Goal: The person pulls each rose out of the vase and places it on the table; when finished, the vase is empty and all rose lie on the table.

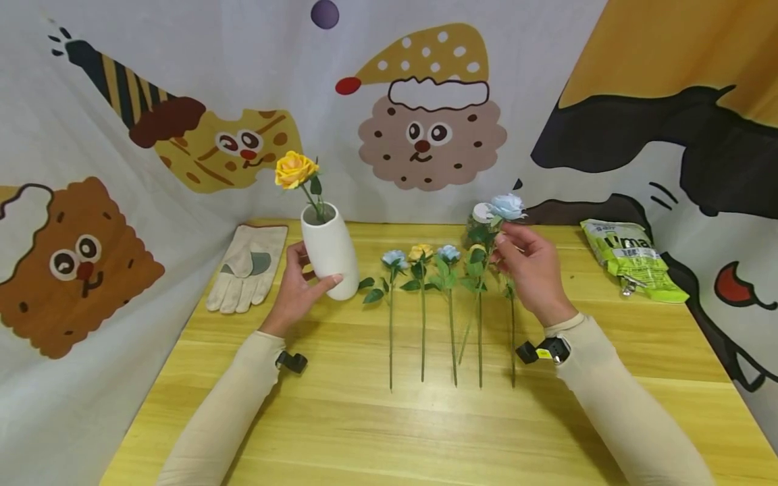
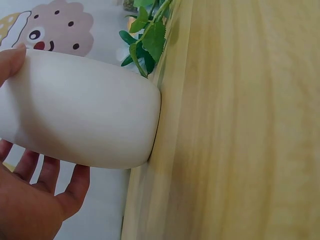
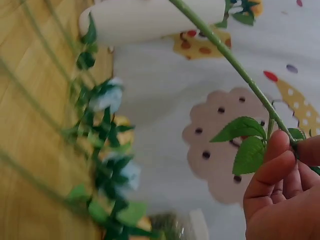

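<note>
My left hand [image 1: 299,287] grips a white vase [image 1: 331,253], its thumb across the front and the other fingers around the far side. The vase stands slightly tilted on the table, with a yellow artificial rose [image 1: 295,169] rising from its mouth. My right hand [image 1: 530,266] pinches the green stem [image 3: 240,70] of a light blue artificial rose [image 1: 507,206] just below its bloom. That stem slants down to the left, above the table. Between my hands several more roses lie in a row, among them a blue one [image 1: 395,259] and a yellow one [image 1: 421,252], stems toward me.
A pair of work gloves [image 1: 246,277] lies at the table's left edge. A jar with a white lid [image 1: 482,213] stands at the back, partly hidden by the held rose. A green snack bag [image 1: 635,260] lies at the back right. A printed cloth [image 1: 340,135] hangs behind the table.
</note>
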The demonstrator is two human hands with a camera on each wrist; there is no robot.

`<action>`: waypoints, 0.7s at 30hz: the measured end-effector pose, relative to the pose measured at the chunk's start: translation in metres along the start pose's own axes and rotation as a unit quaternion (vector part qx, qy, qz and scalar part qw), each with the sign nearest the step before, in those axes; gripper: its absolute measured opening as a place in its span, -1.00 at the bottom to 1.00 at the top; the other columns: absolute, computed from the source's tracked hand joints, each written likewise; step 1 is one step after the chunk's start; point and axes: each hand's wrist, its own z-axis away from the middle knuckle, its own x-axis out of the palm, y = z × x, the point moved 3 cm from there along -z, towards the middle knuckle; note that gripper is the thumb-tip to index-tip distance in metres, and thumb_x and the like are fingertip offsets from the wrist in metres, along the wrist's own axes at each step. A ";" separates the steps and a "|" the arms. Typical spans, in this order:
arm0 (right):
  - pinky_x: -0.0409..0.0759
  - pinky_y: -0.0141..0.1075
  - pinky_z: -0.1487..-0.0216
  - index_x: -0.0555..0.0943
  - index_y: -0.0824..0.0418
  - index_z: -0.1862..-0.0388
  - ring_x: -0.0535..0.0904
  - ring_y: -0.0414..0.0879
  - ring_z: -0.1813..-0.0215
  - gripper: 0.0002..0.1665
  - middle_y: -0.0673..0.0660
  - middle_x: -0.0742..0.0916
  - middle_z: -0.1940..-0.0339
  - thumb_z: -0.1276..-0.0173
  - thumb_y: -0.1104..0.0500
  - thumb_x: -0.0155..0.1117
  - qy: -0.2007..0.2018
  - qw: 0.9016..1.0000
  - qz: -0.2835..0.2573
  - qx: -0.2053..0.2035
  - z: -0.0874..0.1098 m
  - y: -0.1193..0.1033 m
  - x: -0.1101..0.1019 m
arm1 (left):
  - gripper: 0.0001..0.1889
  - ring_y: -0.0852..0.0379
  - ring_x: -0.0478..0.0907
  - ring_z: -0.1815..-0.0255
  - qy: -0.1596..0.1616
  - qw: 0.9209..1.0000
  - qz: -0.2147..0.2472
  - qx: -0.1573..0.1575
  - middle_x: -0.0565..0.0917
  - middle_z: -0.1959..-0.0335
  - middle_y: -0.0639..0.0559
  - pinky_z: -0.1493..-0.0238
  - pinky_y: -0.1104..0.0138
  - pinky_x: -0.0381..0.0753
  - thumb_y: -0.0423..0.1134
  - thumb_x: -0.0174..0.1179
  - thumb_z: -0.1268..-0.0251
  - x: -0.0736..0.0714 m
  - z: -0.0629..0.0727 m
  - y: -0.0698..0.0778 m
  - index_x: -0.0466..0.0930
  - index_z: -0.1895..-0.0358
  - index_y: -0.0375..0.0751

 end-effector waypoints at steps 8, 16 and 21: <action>0.59 -0.42 0.40 0.70 0.17 -0.14 0.67 -0.25 0.39 -0.76 -0.09 0.77 0.32 -0.55 0.25 0.32 -0.011 0.998 0.028 0.051 -0.001 0.017 -0.044 | -0.08 -0.19 0.39 -0.39 0.001 1.000 0.008 -0.002 0.35 -0.40 -0.14 -0.34 -0.14 0.46 -0.15 0.54 -0.23 0.000 0.002 -0.001 0.11 -0.52 -0.11; 0.51 -0.39 0.41 0.72 0.12 -0.02 0.57 -0.22 0.38 -0.85 -0.09 0.74 0.31 -0.56 0.27 0.29 -0.021 0.995 0.004 0.100 0.000 0.035 -0.088 | -0.09 -0.11 0.40 -0.38 -0.001 1.000 0.007 0.000 0.34 -0.41 -0.15 -0.34 -0.10 0.47 -0.20 0.53 -0.24 0.001 0.001 -0.001 0.10 -0.53 -0.14; 0.50 -0.39 0.40 0.75 0.04 0.07 0.55 -0.22 0.39 -0.80 -0.09 0.70 0.37 -0.58 0.29 0.24 -0.008 0.992 -0.033 0.120 0.001 0.043 -0.107 | -0.09 -0.08 0.40 -0.38 -0.001 1.000 0.011 0.000 0.34 -0.41 -0.14 -0.34 -0.09 0.46 -0.22 0.52 -0.25 0.000 0.001 -0.001 0.10 -0.53 -0.14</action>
